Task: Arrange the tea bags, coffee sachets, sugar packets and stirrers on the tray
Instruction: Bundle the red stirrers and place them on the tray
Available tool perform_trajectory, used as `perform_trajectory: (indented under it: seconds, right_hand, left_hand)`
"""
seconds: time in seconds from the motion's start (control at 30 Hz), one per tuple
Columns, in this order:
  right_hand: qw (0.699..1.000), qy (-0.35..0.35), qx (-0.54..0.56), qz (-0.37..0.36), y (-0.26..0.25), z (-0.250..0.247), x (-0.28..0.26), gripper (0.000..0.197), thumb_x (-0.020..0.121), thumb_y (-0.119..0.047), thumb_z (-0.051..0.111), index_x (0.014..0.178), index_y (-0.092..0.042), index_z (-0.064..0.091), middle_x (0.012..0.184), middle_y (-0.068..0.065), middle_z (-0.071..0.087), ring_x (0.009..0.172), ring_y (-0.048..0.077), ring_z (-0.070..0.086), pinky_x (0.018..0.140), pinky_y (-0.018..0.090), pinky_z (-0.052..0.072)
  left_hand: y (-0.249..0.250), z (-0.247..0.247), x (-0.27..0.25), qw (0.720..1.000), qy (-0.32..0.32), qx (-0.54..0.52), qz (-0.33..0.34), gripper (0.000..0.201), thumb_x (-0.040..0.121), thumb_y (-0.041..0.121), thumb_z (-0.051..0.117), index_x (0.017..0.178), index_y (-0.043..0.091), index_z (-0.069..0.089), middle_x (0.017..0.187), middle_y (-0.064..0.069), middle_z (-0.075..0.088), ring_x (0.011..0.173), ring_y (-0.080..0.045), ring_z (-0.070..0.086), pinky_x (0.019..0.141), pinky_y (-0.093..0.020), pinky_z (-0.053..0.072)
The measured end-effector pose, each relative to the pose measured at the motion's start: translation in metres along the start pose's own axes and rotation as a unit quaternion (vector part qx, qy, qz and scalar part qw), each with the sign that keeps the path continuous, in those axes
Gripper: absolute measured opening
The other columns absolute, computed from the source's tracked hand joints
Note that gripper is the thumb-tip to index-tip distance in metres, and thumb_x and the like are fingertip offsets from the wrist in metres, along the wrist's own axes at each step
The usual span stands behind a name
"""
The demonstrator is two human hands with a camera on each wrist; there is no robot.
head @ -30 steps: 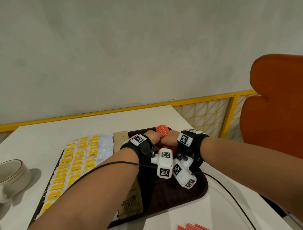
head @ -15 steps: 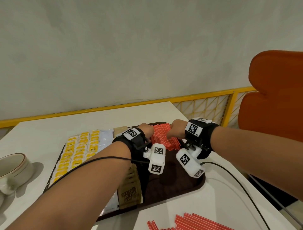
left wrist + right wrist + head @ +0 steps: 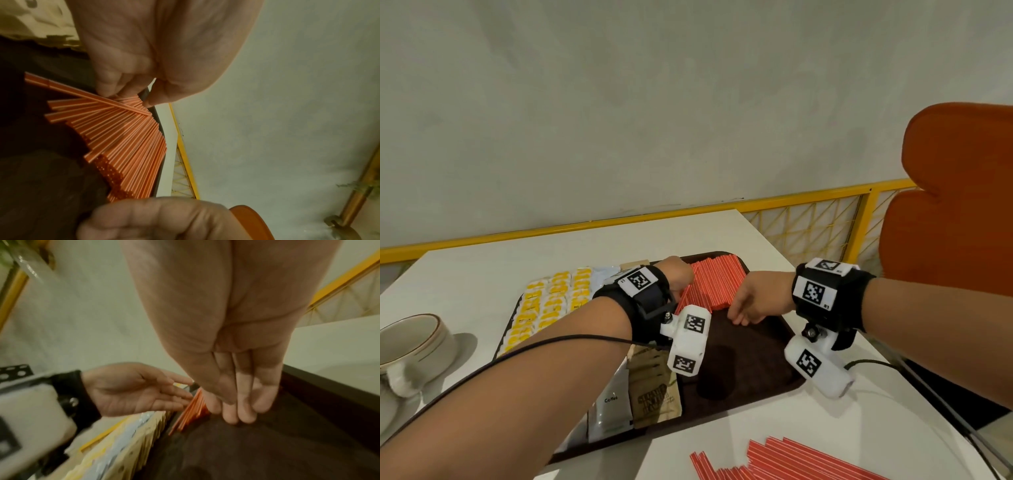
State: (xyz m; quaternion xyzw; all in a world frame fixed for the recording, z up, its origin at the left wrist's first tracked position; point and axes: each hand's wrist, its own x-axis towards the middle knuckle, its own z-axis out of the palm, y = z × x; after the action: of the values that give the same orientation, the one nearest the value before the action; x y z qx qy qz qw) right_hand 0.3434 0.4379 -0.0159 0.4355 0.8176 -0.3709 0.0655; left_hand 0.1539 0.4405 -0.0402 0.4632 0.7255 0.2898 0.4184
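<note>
A fan of red stirrers [image 3: 712, 284] lies spread flat at the far right of the brown tray [image 3: 750, 363]. My left hand [image 3: 683, 274] touches their left edge, fingers fairly straight in the right wrist view [image 3: 144, 392]; its fingertips [image 3: 109, 92] rest on the stirrers [image 3: 123, 134]. My right hand [image 3: 743, 311] keeps straight, closed-together fingers [image 3: 240, 412] pressed on the tray floor against the stirrers' near ends [image 3: 193, 408]. Yellow tea bags [image 3: 548, 308], a white coffee sachet [image 3: 613, 401] and brown sachets [image 3: 654, 390] fill the tray's left side.
More red stirrers [image 3: 808, 459] lie loose on the white table near its front edge. A cream cup [image 3: 414, 349] stands at the left. An orange chair [image 3: 955, 205] and a yellow railing [image 3: 808, 202] border the table on the right and back.
Both hands were together over a bunched clump of stirrers; they have moved apart, and the stirrers now lie fanned out flat. The right hand dropped to the tray floor.
</note>
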Motion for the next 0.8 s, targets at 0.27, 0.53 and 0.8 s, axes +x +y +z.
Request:
perform_trajectory:
  seconds: [0.27,0.53,0.8]
  right_hand:
    - [0.993,0.012,-0.061,-0.099,-0.015,0.017,0.007,0.039,0.089,0.008,0.051,0.121,-0.009,0.065,0.101,-0.009,0.066,0.073,-0.015,0.054,0.070,-0.001,0.040]
    - [0.990,0.051,-0.069,-0.108,-0.019,0.013,0.015,0.042,0.089,0.009,0.050,0.126,-0.007,0.060,0.122,0.005,0.065,0.095,0.001,0.057,0.070,-0.003,0.041]
    - [0.989,0.032,-0.062,-0.127,-0.023,0.019,0.025,0.035,0.087,0.007,0.057,0.117,-0.007,0.067,0.112,0.009,0.070,0.101,0.015,0.066,0.086,0.021,0.051]
  left_hand:
    - [0.006,0.007,-0.011,1.000,-0.007,0.015,-0.023,0.025,0.095,0.003,0.040,0.073,0.012,0.047,0.073,-0.003,0.046,0.066,-0.016,0.046,0.091,-0.040,0.046]
    - [0.000,0.011,-0.014,0.995,-0.002,-0.097,-0.021,0.029,0.097,0.001,0.036,0.072,0.015,0.042,0.076,-0.005,0.047,0.066,-0.017,0.049,0.077,-0.035,0.051]
    - [0.001,0.009,-0.018,0.988,0.020,-0.148,-0.026,0.031,0.098,0.003,0.036,0.070,0.015,0.041,0.073,-0.003,0.045,0.062,-0.015,0.046,0.058,-0.027,0.044]
